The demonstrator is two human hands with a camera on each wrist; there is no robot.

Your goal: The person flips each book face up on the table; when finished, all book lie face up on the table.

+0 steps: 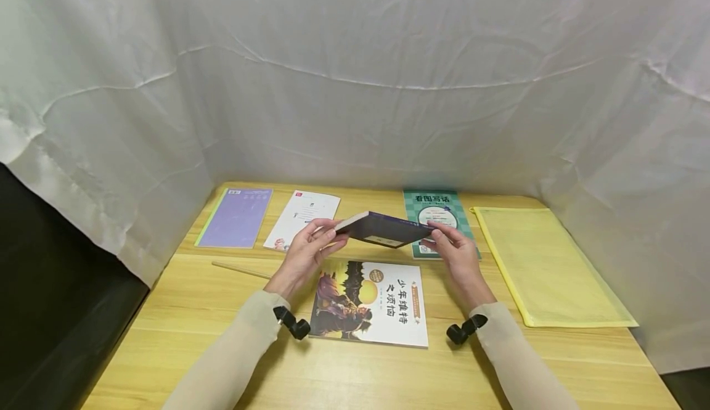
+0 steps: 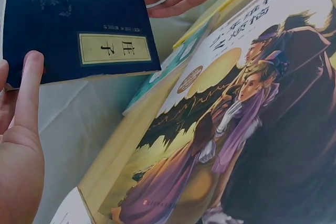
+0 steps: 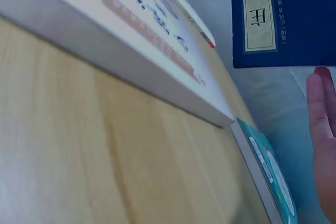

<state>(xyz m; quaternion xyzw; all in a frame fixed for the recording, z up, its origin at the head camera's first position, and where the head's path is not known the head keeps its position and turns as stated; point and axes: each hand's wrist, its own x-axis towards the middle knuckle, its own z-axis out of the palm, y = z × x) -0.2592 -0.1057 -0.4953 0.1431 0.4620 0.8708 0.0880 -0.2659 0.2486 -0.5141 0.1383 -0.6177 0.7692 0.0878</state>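
A thin, dark-blue, soft-covered book with a cream title label (image 1: 383, 227) is up in the air above the middle of the desk, tilted, its label side facing the wearer. The left hand (image 1: 309, 251) has its grip on one end, thumb lying on the cover and fingers behind; the right hand (image 1: 457, 257) pinches the opposite end with thumb and fingertips, though how firmly cannot be told. Holding it at both ends probably keeps the limp-looking cover flat and leaves the label uncovered. Below it, a thick white paperback with a sunset-and-figures picture (image 1: 368, 302) lies flat between the forearms, taking up the stretch of desk nearest the wearer, so the blue book would likely meet it if lowered straight toward the body. Just beyond, a green-checked book with a white oval (image 1: 444, 217) lies partly hidden behind the right hand and the blue book. Left of it, a white book with small printed figures (image 1: 302, 213) is partly covered by the left hand, and a purple book with a lime edge (image 1: 235, 219) lies farther left. A slim wooden stick (image 1: 238, 269) runs behind the left wrist, its other end hidden. A flat yellow mesh pouch (image 1: 554, 268) rests on the right side of the pale wooden desk (image 1: 183, 336), well apart from the hands, with grey-white sheeting (image 1: 355, 120) hanging behind.
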